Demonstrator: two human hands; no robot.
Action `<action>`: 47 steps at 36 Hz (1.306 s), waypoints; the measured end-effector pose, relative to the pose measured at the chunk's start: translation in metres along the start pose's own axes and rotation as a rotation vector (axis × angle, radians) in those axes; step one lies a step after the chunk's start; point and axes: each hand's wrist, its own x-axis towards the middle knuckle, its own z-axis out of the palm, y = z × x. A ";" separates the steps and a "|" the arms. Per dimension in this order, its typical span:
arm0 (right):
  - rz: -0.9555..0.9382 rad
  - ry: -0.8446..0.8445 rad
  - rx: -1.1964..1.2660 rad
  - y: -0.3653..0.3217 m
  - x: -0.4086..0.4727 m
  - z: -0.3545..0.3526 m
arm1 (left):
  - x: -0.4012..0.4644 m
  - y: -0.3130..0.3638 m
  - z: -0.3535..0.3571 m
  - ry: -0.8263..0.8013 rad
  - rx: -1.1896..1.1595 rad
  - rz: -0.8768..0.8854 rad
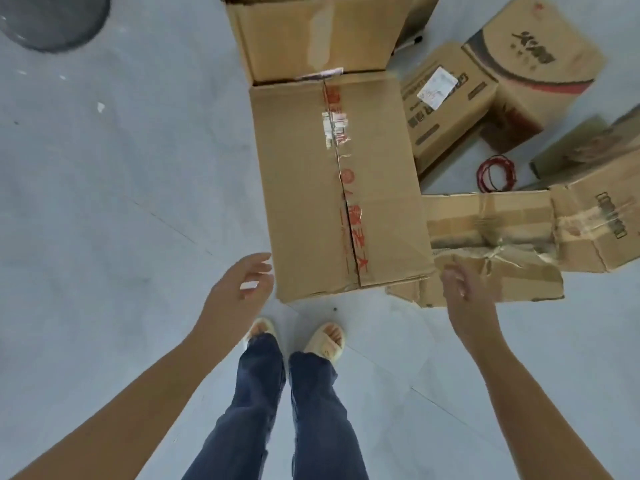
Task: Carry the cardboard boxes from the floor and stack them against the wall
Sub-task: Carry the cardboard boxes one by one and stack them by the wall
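On the pale floor (104, 202), nearest: two feet in sandals (294, 337). Left hand (242, 285) and right hand (464, 292) hover either side of a big taped box (339, 188), each grip apart, holding nothing. Beyond and right: more boxes (502, 74), red cord (495, 173).

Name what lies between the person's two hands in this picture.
In the head view, the near end of the large taped cardboard box lies between the left hand and right hand. Neither hand grips it yet.
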 end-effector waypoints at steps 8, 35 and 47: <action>0.003 0.019 -0.163 0.067 0.115 0.071 | 0.102 -0.093 0.070 0.035 -0.036 -0.424; 0.339 -0.173 0.603 0.032 0.028 0.084 | 0.049 -0.125 -0.013 0.022 -0.695 -0.454; 0.271 -0.255 0.393 -0.065 -0.019 0.059 | -0.034 -0.084 -0.065 0.249 -0.773 -0.533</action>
